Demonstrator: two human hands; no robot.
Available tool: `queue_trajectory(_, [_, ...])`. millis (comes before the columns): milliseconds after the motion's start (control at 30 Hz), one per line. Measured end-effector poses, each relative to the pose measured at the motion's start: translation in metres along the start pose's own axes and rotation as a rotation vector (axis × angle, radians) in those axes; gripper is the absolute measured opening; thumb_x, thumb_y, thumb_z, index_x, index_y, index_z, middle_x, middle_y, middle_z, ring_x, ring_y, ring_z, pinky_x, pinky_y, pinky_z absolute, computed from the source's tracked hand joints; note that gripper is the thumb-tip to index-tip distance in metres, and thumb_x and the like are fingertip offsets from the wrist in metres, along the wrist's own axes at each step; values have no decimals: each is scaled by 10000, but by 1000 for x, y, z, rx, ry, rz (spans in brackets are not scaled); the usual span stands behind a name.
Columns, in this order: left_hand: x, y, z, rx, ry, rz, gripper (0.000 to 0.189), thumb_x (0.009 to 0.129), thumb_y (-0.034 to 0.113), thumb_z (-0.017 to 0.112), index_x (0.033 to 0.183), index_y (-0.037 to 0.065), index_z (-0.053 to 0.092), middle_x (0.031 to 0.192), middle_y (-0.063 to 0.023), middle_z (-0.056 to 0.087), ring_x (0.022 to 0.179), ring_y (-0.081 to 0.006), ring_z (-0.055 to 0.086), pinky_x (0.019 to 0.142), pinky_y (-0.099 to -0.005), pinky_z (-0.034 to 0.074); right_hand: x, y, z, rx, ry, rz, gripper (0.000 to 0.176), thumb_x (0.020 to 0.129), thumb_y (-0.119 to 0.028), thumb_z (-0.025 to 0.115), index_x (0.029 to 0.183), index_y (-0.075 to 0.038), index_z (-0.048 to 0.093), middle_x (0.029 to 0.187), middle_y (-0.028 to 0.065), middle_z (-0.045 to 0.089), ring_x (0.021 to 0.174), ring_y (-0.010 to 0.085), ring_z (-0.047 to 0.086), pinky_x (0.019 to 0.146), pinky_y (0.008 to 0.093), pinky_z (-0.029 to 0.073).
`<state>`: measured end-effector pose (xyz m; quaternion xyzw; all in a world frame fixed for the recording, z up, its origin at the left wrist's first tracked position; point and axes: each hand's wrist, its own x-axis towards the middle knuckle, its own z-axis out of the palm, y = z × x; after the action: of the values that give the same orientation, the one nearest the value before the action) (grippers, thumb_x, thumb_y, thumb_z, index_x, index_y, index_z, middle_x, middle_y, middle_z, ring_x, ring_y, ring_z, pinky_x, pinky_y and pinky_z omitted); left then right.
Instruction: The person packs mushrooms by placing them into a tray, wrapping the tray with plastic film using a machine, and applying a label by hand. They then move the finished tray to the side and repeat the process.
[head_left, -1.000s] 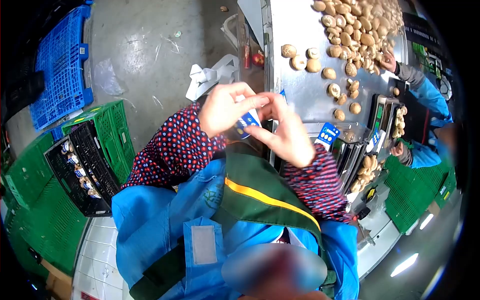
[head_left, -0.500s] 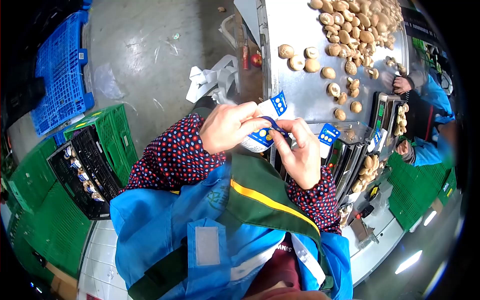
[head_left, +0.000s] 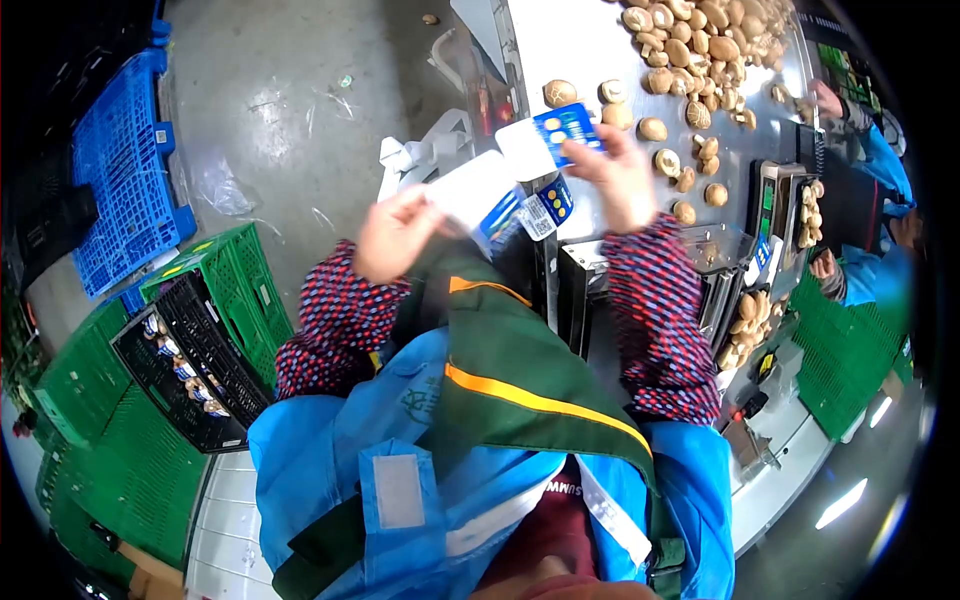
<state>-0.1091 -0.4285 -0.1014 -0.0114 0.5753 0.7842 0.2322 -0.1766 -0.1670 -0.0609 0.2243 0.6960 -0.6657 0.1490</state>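
Note:
In my left hand (head_left: 395,235) is a white paper piece (head_left: 470,193) with a blue printed edge, blurred, pinched between thumb and fingers. My right hand (head_left: 622,178) pinches a blue-and-white printed label (head_left: 568,135) with yellow circles, its white end overlapping the left hand's paper in this view. Just below the two pieces is a smaller label (head_left: 546,208) with blue print and a dark square code. Loose brown mushrooms (head_left: 615,115) lie on the metal table (head_left: 585,205) beyond my right hand.
A large mushroom heap (head_left: 710,45) covers the table's far end. Scales (head_left: 768,200) with mushroom packs stand at the right, by a co-worker in a blue sleeve (head_left: 885,165). At the left are green crates (head_left: 240,280), a black crate (head_left: 200,350) with packs, and a blue pallet (head_left: 125,170).
My hands, close together on a blue label, have moved apart, the left leftward, the right up and away. Each now holds a separate-looking piece. The label near the machine is gone from its place.

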Motion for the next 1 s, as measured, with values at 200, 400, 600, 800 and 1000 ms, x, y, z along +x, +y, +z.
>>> queue_trajectory(200, [-12, 104, -16, 189, 297, 408, 152, 893, 26, 496, 1030, -22, 540, 990, -105, 605, 884, -141, 582, 786, -271, 470, 1, 48, 13, -1057, 124, -377, 780, 699, -140, 748, 1336, -31, 310, 1156, 206, 484, 995, 307, 566, 802, 383, 487])
queue_trajectory(400, [10, 155, 43, 63, -110, 268, 216, 867, -10, 436, 1070, -13, 508, 982, -65, 579, 874, -105, 567, 778, -238, 462, -102, -33, 15, -163, -147, -225, 646, 747, -112, 709, 1293, -54, 368, 969, 84, 514, 852, 159, 519, 723, 271, 461])
queue_trajectory(600, [49, 150, 135, -136, -423, 72, 487, 875, 110, 573, 1300, 5, 360, 971, -69, 593, 890, -96, 552, 798, -250, 444, -167, -62, -2, 202, 164, -186, 140, 841, -52, 600, 963, 12, 617, 813, 76, 644, 567, 116, 568, 553, 230, 466])
queue_trajectory(800, [32, 141, 202, 147, -697, -23, 555, 812, -14, 623, 1317, 26, 395, 859, -42, 634, 839, -87, 574, 745, -236, 453, -215, -40, -49, 529, 475, -328, 87, 881, -87, 568, 872, -2, 550, 721, 43, 587, 452, 72, 503, 420, 183, 379])
queue_trajectory(1000, [14, 135, 241, 461, -1036, 264, 438, 829, -4, 588, 1252, -2, 479, 932, -78, 611, 783, -102, 552, 737, -237, 444, -272, -27, -61, -179, 913, -673, 251, 718, -36, 710, 939, -20, 591, 877, 95, 577, 780, 171, 560, 715, 270, 456])
